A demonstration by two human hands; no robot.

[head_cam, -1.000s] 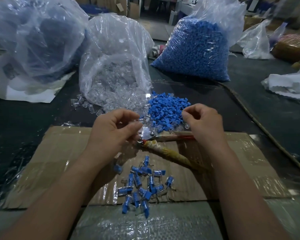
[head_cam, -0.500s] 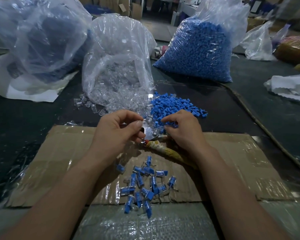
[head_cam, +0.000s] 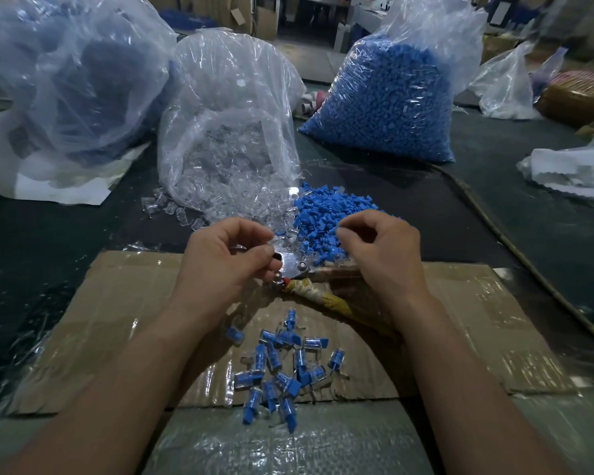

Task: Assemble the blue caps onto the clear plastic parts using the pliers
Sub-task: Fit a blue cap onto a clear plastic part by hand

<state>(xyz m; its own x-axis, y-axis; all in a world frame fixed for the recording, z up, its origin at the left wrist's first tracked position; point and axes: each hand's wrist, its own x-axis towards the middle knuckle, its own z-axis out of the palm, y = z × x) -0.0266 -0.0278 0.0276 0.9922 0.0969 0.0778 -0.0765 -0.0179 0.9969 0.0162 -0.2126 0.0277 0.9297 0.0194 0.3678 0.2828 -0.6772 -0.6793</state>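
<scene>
Handling: the small blue plastic caps (head_cam: 326, 214) and small clear plastic parts (head_cam: 234, 200) are looking light, stiff and slippery, so I am taking each by its sides with my fingertips.
Location: the caps are lying loose on the dark desk (head_cam: 66, 241), just beyond the yellow-taped pliers (head_cam: 309, 289).
Left grip (head_cam: 227, 265): curling in, thumb and forefinger pinching what seems to be a clear part at the pliers' head.
Right grip (head_cam: 381, 255): arching over the pile, pinching one cap.

Both forearms reach forward. The left hand (head_cam: 227, 265) curls at the head of the pliers (head_cam: 297, 266), thumb against forefinger (whatever they hold is hidden). The right hand (head_cam: 381, 255), just right of the pliers, pinches a blue cap (head_cam: 337, 230).
</scene>
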